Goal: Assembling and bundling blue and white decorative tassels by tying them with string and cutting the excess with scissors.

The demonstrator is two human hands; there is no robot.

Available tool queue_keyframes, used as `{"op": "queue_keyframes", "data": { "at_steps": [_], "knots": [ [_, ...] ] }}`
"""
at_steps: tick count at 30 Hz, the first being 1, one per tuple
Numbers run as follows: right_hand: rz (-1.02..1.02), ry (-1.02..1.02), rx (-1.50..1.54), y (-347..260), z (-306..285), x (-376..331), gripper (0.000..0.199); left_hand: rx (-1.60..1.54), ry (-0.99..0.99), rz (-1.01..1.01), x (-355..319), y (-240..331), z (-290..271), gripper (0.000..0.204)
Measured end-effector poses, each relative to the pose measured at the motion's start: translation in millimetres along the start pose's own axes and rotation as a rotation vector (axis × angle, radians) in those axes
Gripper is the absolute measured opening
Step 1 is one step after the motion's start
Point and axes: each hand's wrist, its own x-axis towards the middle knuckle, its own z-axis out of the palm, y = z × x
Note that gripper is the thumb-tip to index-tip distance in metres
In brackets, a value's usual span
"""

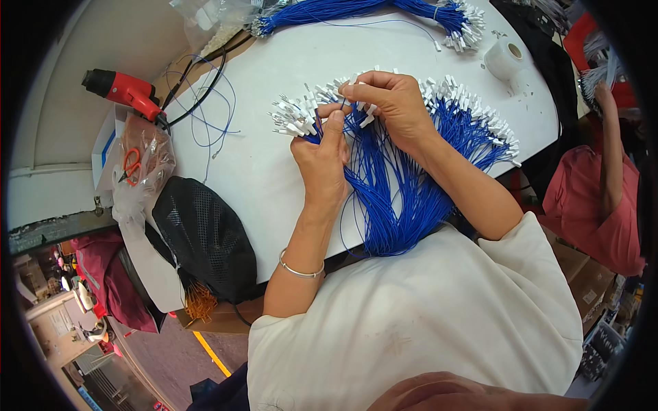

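Item: bundle of blue wires (404, 198), thin strands tipped with white connectors (301, 120). Lies at the near edge of the white tabletop (274, 178); long axis runs from that edge away from the person, the gathered end overhanging it, connector ends fanned toward the tabletop's centre. Left hand (322, 161) pinches a few strands near the connectors; right hand (387, 103) grips connector tips. Second blue bundle (356, 10) at far edge.

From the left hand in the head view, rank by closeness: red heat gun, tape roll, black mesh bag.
From the left hand:
1. Black mesh bag, lower left at the table edge.
2. Red heat gun, far upper left.
3. Tape roll, upper right, about as far; too close to call.
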Motion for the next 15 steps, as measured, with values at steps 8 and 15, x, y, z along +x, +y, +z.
{"op": "queue_keyframes", "data": {
  "at_steps": [8,15],
  "knots": [
    [0.017,-0.066,0.003,-2,2,2,0.008,0.004,-0.046,-0.042,1,-1,-6,0.010],
    [0.083,-0.194,-0.118,-11,5,-5,0.010,0.174,-0.117,-0.011,0,0,-5,0.011]
  ]
}}
